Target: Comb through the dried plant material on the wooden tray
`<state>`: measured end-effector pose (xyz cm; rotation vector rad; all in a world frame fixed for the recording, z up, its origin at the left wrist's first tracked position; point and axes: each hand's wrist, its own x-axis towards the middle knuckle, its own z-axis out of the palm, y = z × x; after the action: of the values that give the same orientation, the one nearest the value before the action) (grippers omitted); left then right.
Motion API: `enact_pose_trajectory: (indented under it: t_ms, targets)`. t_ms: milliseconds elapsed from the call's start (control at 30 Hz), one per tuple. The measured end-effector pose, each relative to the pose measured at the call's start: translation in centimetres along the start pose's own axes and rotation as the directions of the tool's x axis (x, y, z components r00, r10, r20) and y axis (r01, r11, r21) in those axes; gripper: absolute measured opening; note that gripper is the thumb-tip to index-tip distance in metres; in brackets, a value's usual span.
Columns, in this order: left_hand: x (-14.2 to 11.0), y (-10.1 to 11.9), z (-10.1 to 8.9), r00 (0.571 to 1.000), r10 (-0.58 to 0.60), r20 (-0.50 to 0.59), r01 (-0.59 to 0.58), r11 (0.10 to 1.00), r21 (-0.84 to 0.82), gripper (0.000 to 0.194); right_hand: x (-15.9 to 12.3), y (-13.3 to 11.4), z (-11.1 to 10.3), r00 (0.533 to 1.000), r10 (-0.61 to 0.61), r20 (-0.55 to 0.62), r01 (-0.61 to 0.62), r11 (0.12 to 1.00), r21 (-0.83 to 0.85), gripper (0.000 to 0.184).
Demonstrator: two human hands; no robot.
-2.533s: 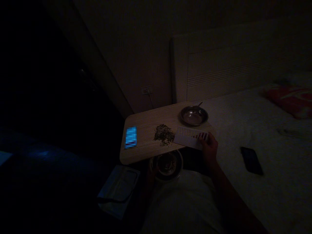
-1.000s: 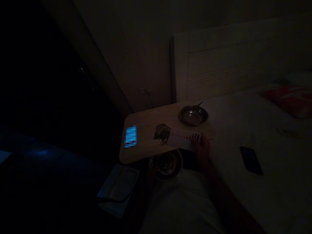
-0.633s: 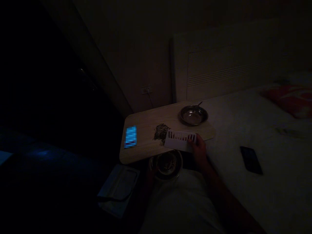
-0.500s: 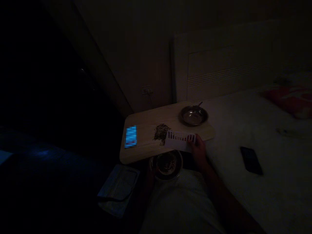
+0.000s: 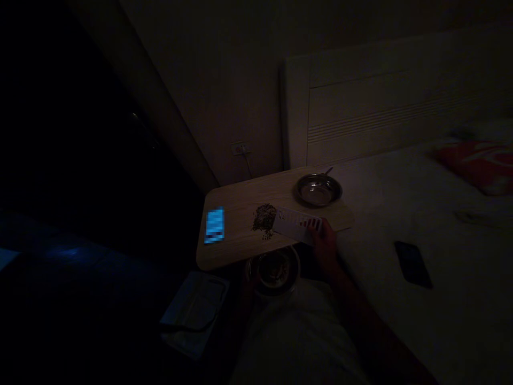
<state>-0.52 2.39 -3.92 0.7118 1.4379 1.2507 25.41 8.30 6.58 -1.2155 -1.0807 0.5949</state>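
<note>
The room is very dark. My right hand (image 5: 325,247) is closed on the right end of a flat white card with red marks (image 5: 294,224), whose left edge rests against a small heap of dark seeds (image 5: 263,217) on a light wooden board (image 5: 240,240). Below the board's near edge, a metal bowl (image 5: 274,269) holding some dark bits is held level. My left hand (image 5: 245,286) is barely visible beside that bowl, and its fingers are lost in the dark.
An empty steel bowl (image 5: 318,190) sits at the board's far right corner. A lit phone (image 5: 215,225) lies on the board's left side. A dark phone (image 5: 413,263) lies on the bed. A red pillow (image 5: 479,163) is far right. A pale tray (image 5: 196,310) is on the floor.
My right hand has slid the card leftward across the board, pushing the seed heap into a tighter pile nearer the board's near edge.
</note>
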Motion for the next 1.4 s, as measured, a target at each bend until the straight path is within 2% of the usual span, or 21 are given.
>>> enact_pose_trajectory:
  t_ms: [67,233,433,533,800,967,1133,1333,1400]
  targets:
    - [-0.01,-0.26,-0.15,0.999,-0.04,-0.013,0.04,0.999,0.002,0.065,-0.06,-0.09,0.08,1.0,-0.002,0.02,0.002,1.0,-0.006,0.016]
    - [0.4,-0.71,-0.06,0.992,0.129,0.015,-0.129,0.991,0.026,0.069,-0.13,0.04,0.17,1.0,0.019,0.019,-0.02,0.999,0.028,0.019]
    - [0.3,-0.12,0.08,0.985,0.169,0.028,-0.171,0.983,0.069,0.071,-0.19,-0.19,0.26,0.998,0.019,0.065,-0.02,1.0,0.01,0.018]
    - [0.17,0.2,-0.25,0.981,0.182,0.065,-0.186,0.98,0.064,0.069,-0.22,-0.01,0.11,0.999,0.022,0.038,-0.022,1.0,0.004,0.02]
    - [0.38,-0.08,0.14,0.986,0.16,0.036,-0.162,0.985,0.059,0.069,-0.27,0.24,-0.35,0.998,0.05,0.043,-0.052,0.998,0.03,0.02]
    - [0.26,-0.27,0.04,0.988,0.153,0.03,-0.155,0.987,0.049,0.07,-0.42,0.57,-0.46,0.998,0.063,0.005,-0.063,0.997,0.033,0.02]
    - [0.18,-0.27,-0.24,0.996,0.077,0.047,-0.078,0.997,0.027,0.069,-0.46,0.18,-0.51,0.996,0.095,-0.003,-0.094,0.995,0.037,0.024]
    - [0.13,0.15,-0.16,0.982,0.173,0.073,-0.175,0.984,0.029,0.072,-0.44,-0.05,-0.55,0.996,0.09,-0.021,-0.089,0.994,0.065,0.021]
    - [0.21,0.18,-0.08,0.986,0.159,0.053,-0.161,0.986,0.04,0.072,-0.41,0.14,-0.55,0.994,0.098,-0.045,-0.095,0.994,0.058,0.022]
